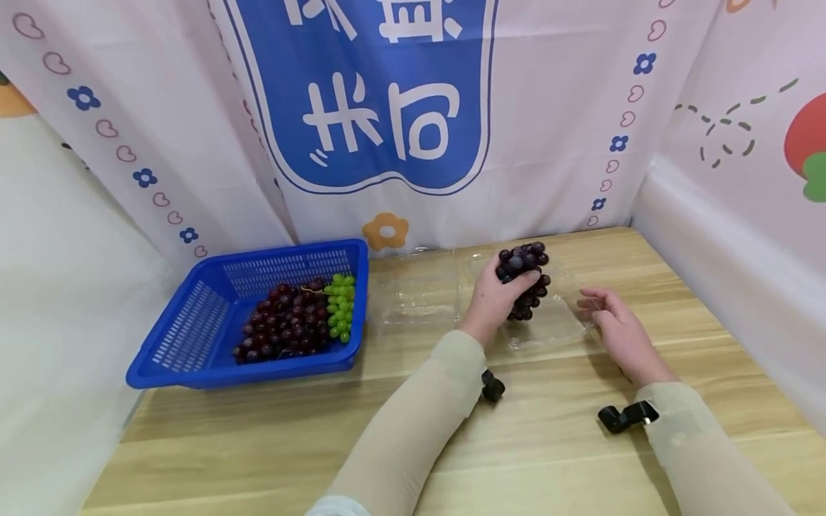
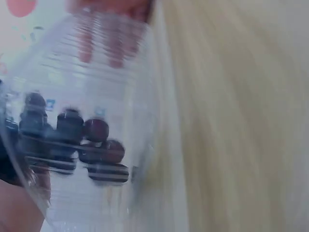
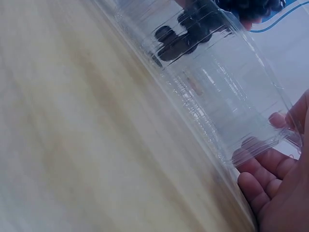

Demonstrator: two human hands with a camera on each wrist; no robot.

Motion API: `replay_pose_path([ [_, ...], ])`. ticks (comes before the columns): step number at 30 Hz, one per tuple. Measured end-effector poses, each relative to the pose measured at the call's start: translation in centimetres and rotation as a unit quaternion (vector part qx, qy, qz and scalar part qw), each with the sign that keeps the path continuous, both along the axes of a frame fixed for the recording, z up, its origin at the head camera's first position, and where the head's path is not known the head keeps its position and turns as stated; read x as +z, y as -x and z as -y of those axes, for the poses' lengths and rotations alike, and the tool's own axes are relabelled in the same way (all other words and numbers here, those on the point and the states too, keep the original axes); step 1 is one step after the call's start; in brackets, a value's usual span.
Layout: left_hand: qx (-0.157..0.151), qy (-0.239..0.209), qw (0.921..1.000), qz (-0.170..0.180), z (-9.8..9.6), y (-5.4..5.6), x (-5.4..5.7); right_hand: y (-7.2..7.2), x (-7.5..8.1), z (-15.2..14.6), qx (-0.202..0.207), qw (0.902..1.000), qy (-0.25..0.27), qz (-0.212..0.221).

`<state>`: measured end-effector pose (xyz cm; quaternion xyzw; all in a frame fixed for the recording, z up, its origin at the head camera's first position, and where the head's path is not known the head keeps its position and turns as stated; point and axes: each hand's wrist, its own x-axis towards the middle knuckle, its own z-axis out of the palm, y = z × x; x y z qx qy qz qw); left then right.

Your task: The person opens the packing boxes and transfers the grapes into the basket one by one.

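Note:
A bunch of dark purple grapes is gripped by my left hand, its thumb across the front of the fruit. The bunch is over a clear plastic container, and its lower grapes show through the clear wall in both wrist views. My right hand pinches the container's right edge. In the right wrist view, the thumb lies above the rim and the fingers curl underneath. The left wrist view is blurred and shows grapes behind the ribbed plastic.
A blue basket stands on the left of the wooden table. Inside lie dark red grapes and a green bunch. Another clear plastic piece lies between basket and container. A printed curtain hangs behind.

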<state>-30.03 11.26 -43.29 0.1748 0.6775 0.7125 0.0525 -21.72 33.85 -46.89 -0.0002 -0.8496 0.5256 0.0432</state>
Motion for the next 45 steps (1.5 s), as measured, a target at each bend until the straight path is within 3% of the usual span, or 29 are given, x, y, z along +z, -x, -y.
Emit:
replay_pose_path([
  [2, -0.001, -0.050, 0.9984, 0.025, 0.2, -0.5, 0.2, 0.0, 0.1, 0.0, -0.001, 1.0000, 0.000, 0.000],
  [6, -0.011, -0.125, 0.9913, 0.040, 0.4, -1.4, 1.0, 0.1, 0.3, 0.0, 0.003, 1.0000, 0.000, 0.001],
  [9, -0.061, -0.208, 0.9751, 0.048, 0.3, -2.1, 2.1, 0.0, 0.2, -0.1, 0.002, 1.0000, 0.002, -0.001],
  [11, -0.108, -0.276, 0.9532, 0.059, 0.2, -2.5, 3.2, 0.0, 0.2, -0.1, 0.001, 1.0000, 0.005, -0.002],
  [13, -0.150, -0.347, 0.9220, 0.083, 0.1, -2.9, 4.4, 0.0, 0.1, -0.1, 0.000, 1.0000, 0.006, -0.003],
  [17, -0.177, -0.456, 0.8600, 0.146, 0.7, -3.3, 6.5, 0.0, 0.0, -0.2, 0.000, 1.0000, 0.006, -0.004],
  [18, -0.174, -0.475, 0.8482, 0.158, 0.9, -3.4, 6.9, 0.0, 0.0, -0.3, -0.001, 1.0000, 0.005, -0.005],
  [20, -0.168, -0.487, 0.8428, 0.157, 1.6, -3.6, 7.6, 0.1, -0.1, -0.3, -0.001, 1.0000, 0.003, -0.007],
  [22, -0.161, -0.480, 0.8510, 0.138, 2.3, -3.8, 8.2, 0.1, -0.1, -0.3, -0.001, 1.0000, 0.001, -0.007],
  [26, -0.136, -0.448, 0.8789, 0.094, 4.0, -4.2, 8.9, -0.1, -0.3, -0.2, 0.002, 1.0000, 0.001, -0.004],
  [32, -0.073, -0.410, 0.9088, 0.029, 7.3, -5.3, 10.6, 0.0, -0.5, 0.0, 0.001, 0.9999, -0.006, -0.014],
  [39, 0.004, -0.294, 0.9556, -0.014, 11.9, -6.1, 12.5, -0.5, 0.1, 0.1, 0.000, 0.9996, -0.025, -0.009],
  [45, 0.034, -0.229, 0.9718, -0.046, 15.2, -5.9, 15.5, -0.7, 0.4, 0.4, 0.007, 0.9996, -0.026, -0.001],
])
